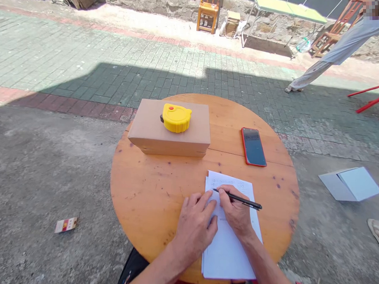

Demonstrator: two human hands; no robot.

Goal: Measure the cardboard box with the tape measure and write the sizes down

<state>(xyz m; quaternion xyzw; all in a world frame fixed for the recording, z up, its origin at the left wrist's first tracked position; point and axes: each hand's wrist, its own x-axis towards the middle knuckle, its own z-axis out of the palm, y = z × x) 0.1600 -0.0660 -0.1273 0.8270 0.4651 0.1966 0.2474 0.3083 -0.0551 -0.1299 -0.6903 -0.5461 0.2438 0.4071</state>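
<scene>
Sheets of white paper point(227, 248) lie on a round wooden table point(141, 193), with lines of handwriting near their top edge. My right hand point(237, 213) grips a black pen point(244, 201), its tip at the paper's upper left by the writing. My left hand point(196, 218) rests flat across the paper's left edge, fingers spread, fingertips close to the pen tip. Beyond my hands stands a brown cardboard box point(174, 146), and on top of it sits a yellow tape measure point(176, 118) with a red button.
A red-cased phone point(254, 147) lies on the table's right side. On the ground are a white folded box point(349, 184) and a small carton point(66, 225). Farther off are a wooden chair point(208, 13), a green folding table point(289, 9) and a person's leg point(329, 56).
</scene>
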